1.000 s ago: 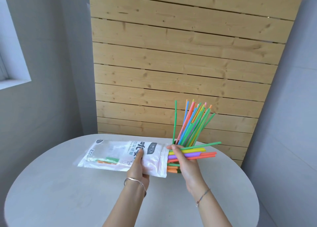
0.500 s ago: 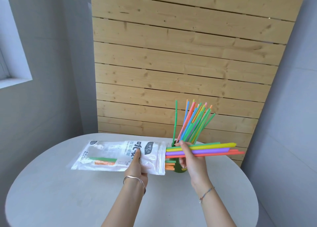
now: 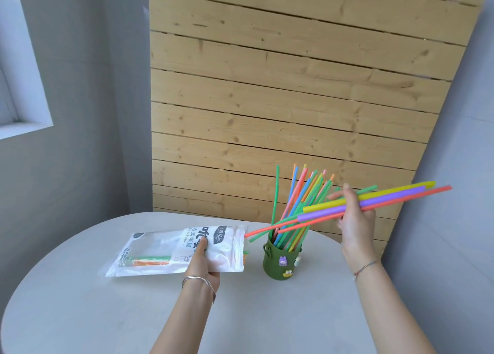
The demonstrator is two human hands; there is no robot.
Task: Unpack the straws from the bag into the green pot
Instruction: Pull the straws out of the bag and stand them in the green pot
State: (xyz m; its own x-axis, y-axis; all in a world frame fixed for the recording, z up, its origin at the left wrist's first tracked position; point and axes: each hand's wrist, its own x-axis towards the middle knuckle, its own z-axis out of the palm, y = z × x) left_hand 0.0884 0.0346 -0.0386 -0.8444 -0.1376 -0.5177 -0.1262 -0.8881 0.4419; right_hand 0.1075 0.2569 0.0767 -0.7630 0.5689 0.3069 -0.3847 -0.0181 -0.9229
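The white straw bag (image 3: 171, 249) lies on the round table, its open mouth facing right. My left hand (image 3: 201, 262) pinches the bag near the mouth. A few straw ends (image 3: 245, 256) poke out of the opening. To the right of the bag stands the green pot (image 3: 282, 264), holding several coloured straws (image 3: 296, 206) that fan upward. My right hand (image 3: 354, 220) grips a bundle of straws (image 3: 387, 197), yellow, purple, red and green, slanted above and to the right of the pot, fully clear of the bag.
The grey round table (image 3: 133, 313) extends toward me in front of both arms. A slatted wooden panel (image 3: 280, 99) leans against the wall behind the pot. Grey walls stand on both sides, with a window ledge (image 3: 24, 129) at the left.
My right hand has pulled the bundle of straws out of the bag, moving it right and upward past the pot. The left hand stays on the bag.
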